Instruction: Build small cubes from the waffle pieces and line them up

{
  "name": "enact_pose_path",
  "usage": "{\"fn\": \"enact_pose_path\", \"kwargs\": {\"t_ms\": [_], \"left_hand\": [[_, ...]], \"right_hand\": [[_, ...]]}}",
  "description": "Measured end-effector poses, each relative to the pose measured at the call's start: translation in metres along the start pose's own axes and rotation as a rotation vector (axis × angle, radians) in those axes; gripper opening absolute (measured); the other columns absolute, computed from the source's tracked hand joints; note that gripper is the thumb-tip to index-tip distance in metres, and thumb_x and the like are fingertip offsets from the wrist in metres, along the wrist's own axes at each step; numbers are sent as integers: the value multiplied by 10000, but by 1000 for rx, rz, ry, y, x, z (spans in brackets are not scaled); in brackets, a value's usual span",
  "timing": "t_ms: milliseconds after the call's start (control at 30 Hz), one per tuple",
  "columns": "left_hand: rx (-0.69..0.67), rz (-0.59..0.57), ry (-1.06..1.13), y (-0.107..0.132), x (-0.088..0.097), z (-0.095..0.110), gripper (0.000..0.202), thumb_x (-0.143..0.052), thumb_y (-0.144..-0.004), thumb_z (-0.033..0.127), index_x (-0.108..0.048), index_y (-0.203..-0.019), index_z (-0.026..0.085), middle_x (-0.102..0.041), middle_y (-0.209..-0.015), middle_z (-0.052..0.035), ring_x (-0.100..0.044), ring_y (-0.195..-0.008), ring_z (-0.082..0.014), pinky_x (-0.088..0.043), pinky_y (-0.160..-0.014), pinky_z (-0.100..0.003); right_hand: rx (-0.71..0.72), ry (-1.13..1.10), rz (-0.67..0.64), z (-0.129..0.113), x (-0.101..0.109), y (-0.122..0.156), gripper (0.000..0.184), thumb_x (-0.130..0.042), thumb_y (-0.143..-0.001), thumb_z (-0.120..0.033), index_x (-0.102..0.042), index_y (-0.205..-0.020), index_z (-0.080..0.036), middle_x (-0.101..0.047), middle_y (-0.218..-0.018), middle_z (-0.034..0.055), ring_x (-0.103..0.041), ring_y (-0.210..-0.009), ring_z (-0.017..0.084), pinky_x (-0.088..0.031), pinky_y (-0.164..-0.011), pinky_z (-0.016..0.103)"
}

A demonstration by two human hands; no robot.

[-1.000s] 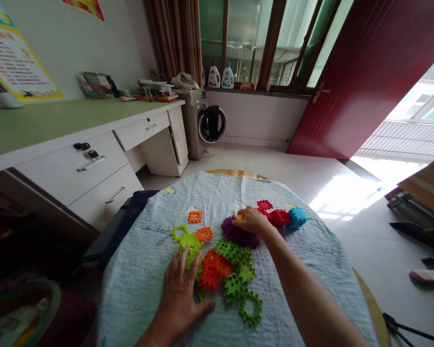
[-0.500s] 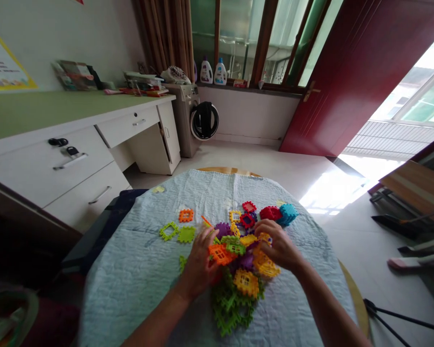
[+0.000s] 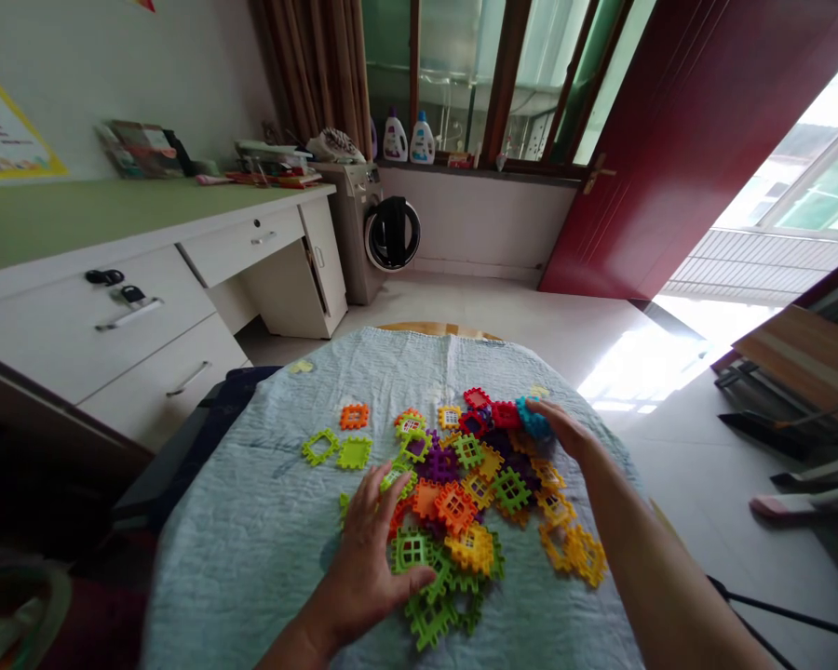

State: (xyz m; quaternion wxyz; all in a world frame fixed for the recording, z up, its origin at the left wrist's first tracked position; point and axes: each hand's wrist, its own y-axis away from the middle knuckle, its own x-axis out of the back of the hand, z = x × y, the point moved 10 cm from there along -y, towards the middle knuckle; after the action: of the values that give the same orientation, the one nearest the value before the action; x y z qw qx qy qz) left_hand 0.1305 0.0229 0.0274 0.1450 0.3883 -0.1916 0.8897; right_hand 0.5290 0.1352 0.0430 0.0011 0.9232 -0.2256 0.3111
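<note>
Farthest left, a lime frame tile (image 3: pixel 319 447) lies at 11 o'clock from my left hand (image 3: pixel 367 549), with an orange frame tile (image 3: pixel 354 416) at 12. My left hand has its fingers spread out wide. It isn't squeezing anything. The fingertips are by a green window tile (image 3: pixel 399 479), and my thumb points at the messy heap of tiles.

In the heap, an orange window tile (image 3: pixel 455 507) sits at about 2 o'clock from that hand. Next come the red tiles (image 3: pixel 505 415), then the blue tiles (image 3: pixel 533 421) right beside them. Red and blue make one short row, running from 9 to 3 o'clock.

My right hand (image 3: pixel 562 430) is at the row's blue end. The blue is at 9 o'clock from it, touching my fingers. I can't tell if they're closed on it. This hand is much nearer; from my left, the blue is at 2 o'clock, across the heap. Yellow tiles (image 3: pixel 587 556) lie at 6 o'clock from my right hand.
</note>
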Motion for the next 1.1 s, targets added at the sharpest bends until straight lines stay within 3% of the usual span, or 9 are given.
{"fn": "enact_pose_path", "kwargs": {"t_ms": [67, 133, 333, 533, 633, 733, 800, 933, 1100], "left_hand": [[-12, -8, -33, 7, -9, 1, 1091, -800, -636, 586, -230, -1538, 358, -239, -1600, -143, -228, -1452, -470, -284, -1121, -700], [-11, 8, -26, 9, -12, 1, 1114, -799, -635, 598, -214, -1545, 333, -246, -1592, -158, -238, -1448, -467, -282, -1122, -697], [59, 149, 150, -5, 7, -6, 1062, -747, -710, 602, -165, -1546, 303, -242, -1585, -156, -260, -1465, -386, -331, -1141, -607], [103, 184, 181, -4, 13, -10, 1136, -792, -665, 570, -135, -1548, 291, -164, -1596, -159, -226, -1475, -391, -320, -1153, -595], [110, 209, 159, 3, 21, -8, 1134, -777, -698, 552, -77, -1553, 298, -153, -1597, -159, -222, -1479, -380, -326, -1151, -587], [126, 243, 99, 12, 31, -14, 1057, -727, -766, 528, -58, -1553, 303, -162, -1596, -158, -197, -1489, -369, -313, -1153, -593], [118, 221, 59, 17, 30, -18, 1033, -723, -765, 530, -93, -1552, 306, -183, -1594, -158, -212, -1482, -373, -318, -1146, -593], [78, 85, -43, 22, 9, -17, 1227, -845, -578, 548, -145, -1554, 299, -223, -1587, -180, -273, -1441, -423, -308, -1127, -625], [19, 24, -159, 23, -10, -1, 1391, -895, -420, 519, -139, -1559, 266, -208, -1598, -202, -259, -1431, -464, -233, -1129, -674]], "right_hand": [[-90, -65, -340, -9, -40, 18, 502, -668, -710, -608, -757, -1003, -210, -730, -1020, 87, -646, -933, 261, -510, -815, 389], [-68, -88, -536, -31, -62, 38, 479, -655, -730, -595, -742, -1025, -229, -713, -1027, 65, -631, -960, 257, -495, -852, 385], [236, -226, -530, -120, -73, 94, 310, -628, -811, -504, -677, -973, -244, -652, -1052, 35, -582, -1044, 231, -422, -979, 393], [484, -354, -878, -192, -99, 194, 226, -644, -841, -396, -675, -989, -229, -667, -1061, 38, -612, -987, 186, -468, -912, 344], [447, -277, -739, -176, -83, 187, 183, -594, -869, -356, -675, -987, -243, -692, -1017, 29, -634, -961, 181, -483, -894, 343], [274, -19, -337, -121, -47, 142, 206, -551, -865, -368, -674, -968, -238, -700, -1005, 54, -648, -936, 213, -488, -884, 383], [160, 179, -206, -85, -38, 123, 302, -574, -830, -428, -679, -1015, -213, -701, -1048, 107, -648, -1006, 276, -475, -913, 433], [110, 319, -270, -57, -72, 121, 600, -598, -811, -526, -581, -1298, -176, -690, -1152, 157, -616, -1126, 348, -425, -994, 514], [157, 26, -392, -87, -121, 154, 748, -668, -768, -524, -466, -1423, -225, -555, -1403, 125, -519, -1274, 321, -372, -1086, 505]]}}
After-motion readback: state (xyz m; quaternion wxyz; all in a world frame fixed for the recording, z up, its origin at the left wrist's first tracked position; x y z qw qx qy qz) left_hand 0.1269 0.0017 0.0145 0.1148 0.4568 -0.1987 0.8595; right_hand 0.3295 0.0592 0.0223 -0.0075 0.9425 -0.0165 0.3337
